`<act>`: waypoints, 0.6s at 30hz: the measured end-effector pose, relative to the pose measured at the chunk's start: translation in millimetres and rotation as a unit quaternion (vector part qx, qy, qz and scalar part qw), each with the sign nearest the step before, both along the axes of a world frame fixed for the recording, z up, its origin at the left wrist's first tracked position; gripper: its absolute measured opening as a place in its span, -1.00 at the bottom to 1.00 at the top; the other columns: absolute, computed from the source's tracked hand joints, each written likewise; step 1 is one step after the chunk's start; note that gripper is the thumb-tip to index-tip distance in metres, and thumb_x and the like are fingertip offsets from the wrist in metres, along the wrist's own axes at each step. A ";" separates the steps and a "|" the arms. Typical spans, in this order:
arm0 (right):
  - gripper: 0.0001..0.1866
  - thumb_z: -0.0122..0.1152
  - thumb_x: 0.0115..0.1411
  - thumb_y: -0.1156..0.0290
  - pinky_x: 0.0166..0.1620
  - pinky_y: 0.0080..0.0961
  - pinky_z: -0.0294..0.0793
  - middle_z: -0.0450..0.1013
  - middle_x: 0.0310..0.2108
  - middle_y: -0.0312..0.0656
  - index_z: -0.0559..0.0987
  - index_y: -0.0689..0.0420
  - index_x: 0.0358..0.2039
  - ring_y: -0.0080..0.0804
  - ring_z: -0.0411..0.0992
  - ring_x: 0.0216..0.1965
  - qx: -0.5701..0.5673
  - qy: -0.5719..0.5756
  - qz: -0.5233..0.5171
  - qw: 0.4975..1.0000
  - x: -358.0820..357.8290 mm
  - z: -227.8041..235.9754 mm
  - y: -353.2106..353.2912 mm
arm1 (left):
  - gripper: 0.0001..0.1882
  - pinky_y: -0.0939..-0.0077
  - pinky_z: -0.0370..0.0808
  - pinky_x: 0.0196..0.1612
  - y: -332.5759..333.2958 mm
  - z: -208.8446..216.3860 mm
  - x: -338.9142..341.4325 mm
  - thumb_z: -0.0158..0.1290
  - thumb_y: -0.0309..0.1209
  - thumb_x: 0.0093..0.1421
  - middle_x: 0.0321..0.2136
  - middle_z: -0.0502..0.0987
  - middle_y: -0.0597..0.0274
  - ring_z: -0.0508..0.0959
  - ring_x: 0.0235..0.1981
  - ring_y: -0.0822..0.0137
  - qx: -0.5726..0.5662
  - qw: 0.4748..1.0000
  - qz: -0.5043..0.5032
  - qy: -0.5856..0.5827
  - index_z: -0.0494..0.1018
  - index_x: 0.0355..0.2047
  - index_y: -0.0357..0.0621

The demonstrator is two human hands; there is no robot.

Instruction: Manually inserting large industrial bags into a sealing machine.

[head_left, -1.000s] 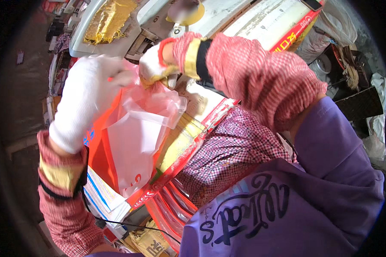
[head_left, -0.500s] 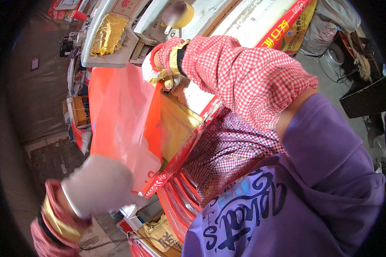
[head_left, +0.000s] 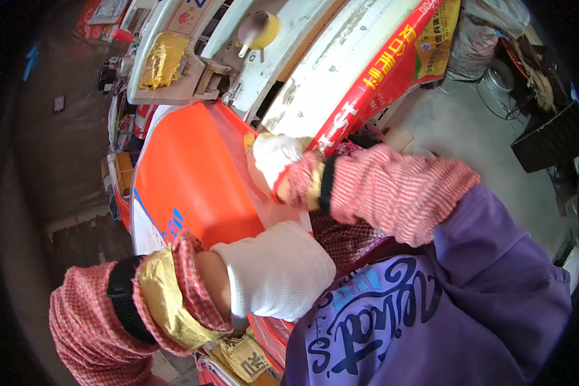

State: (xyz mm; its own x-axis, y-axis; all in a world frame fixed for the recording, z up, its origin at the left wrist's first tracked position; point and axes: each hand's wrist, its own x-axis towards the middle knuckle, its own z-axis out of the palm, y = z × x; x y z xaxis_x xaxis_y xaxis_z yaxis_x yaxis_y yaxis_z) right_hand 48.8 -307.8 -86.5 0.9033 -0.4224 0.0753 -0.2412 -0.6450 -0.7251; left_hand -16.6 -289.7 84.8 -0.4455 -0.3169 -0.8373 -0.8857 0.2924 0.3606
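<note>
A glossy orange-red plastic sheet with blue print and a white border lies across the work surface in front of me. My right hand, in a white knit glove with a yellow patch at the fingertips, is closed on the sheet's right side, where the plastic looks pinkish. Across the sheet's near end reaches my left hand, also white-gloved. Its back faces up and its fingers are hidden beneath it. Both forearms wear red checked sleeve covers with black and gold bands.
A pale sewing machine with a gold cloth patch stands at the far left. Behind the right hand, a yellow roll sits on the machine table. A red printed sack hangs over the right edge. Folded sacks lie below my left hand.
My left hand has swung right and up from the lower left onto the sheet's near end. The right hand has moved nearer, away from the machine. The sheet now lies flatter, hiding the gold piece underneath.
</note>
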 end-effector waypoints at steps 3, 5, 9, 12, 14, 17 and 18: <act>-0.80 0.04 -0.03 0.38 -0.38 -0.29 0.42 0.44 -0.53 -0.09 0.53 0.21 -0.43 -0.09 0.42 -0.46 -0.006 -0.015 0.016 1.000 28.5 14.2 6.6 | -0.90 0.30 0.40 -0.58 -2.8 -4.0 11.2 0.06 -0.43 -0.21 -0.73 0.45 0.07 0.47 -0.65 0.07 0.097 0.991 0.067 -0.069 0.47 -0.70 -0.22; -0.81 0.04 -0.03 0.38 -0.39 -0.29 0.42 0.44 -0.53 -0.09 0.53 0.21 -0.44 -0.10 0.42 -0.47 -0.009 -0.019 0.012 1.000 71.8 35.2 5.5 | -0.88 0.28 0.41 -0.57 -8.5 -1.8 30.8 0.07 -0.42 -0.21 -0.73 0.44 0.05 0.48 -0.65 0.06 0.056 0.994 0.068 -0.058 0.47 -0.70 -0.23; -0.81 0.03 -0.02 0.38 -0.40 -0.29 0.41 0.43 -0.55 -0.09 0.53 0.20 -0.44 -0.12 0.42 -0.49 -0.021 -0.038 0.021 0.999 71.4 36.8 14.0 | -0.79 0.23 0.40 -0.49 -19.0 26.1 61.1 0.06 -0.32 -0.16 -0.70 0.44 0.05 0.48 -0.58 0.04 0.112 0.976 0.126 -0.140 0.46 -0.65 -0.24; -0.81 0.03 -0.02 0.39 -0.41 -0.30 0.41 0.43 -0.56 -0.10 0.53 0.20 -0.45 -0.13 0.41 -0.50 -0.025 -0.042 0.021 0.999 76.8 31.3 9.2 | -0.76 0.25 0.39 -0.43 -1.3 53.5 67.2 0.05 -0.24 -0.12 -0.70 0.44 0.11 0.49 -0.55 0.08 0.169 0.958 0.123 -0.197 0.46 -0.65 -0.18; -0.82 0.02 -0.02 0.39 -0.42 -0.30 0.41 0.42 -0.56 -0.10 0.53 0.20 -0.45 -0.14 0.41 -0.50 -0.025 -0.042 0.023 0.999 84.2 30.1 7.2 | -0.88 0.33 0.39 -0.46 15.5 66.4 37.9 0.06 -0.32 -0.19 -0.75 0.43 0.23 0.48 -0.61 0.18 0.159 0.959 0.044 -0.231 0.47 -0.70 -0.08; -0.82 0.02 -0.02 0.39 -0.43 -0.31 0.41 0.42 -0.57 -0.10 0.53 0.19 -0.46 -0.15 0.41 -0.51 -0.029 -0.054 0.032 0.998 91.0 31.8 11.6 | -0.94 0.34 0.36 -0.51 33.1 49.4 18.9 0.03 -0.40 -0.23 -0.78 0.40 0.23 0.46 -0.66 0.22 0.158 0.980 0.029 -0.121 0.46 -0.73 -0.07; -0.82 0.01 -0.02 0.39 -0.43 -0.31 0.41 0.42 -0.58 -0.10 0.52 0.19 -0.46 -0.15 0.41 -0.52 -0.030 -0.057 0.032 0.997 95.4 31.8 9.7 | -0.94 0.32 0.35 -0.53 31.6 35.8 12.2 0.02 -0.41 -0.22 -0.79 0.40 0.24 0.45 -0.67 0.23 0.083 0.992 0.027 -0.089 0.45 -0.74 -0.06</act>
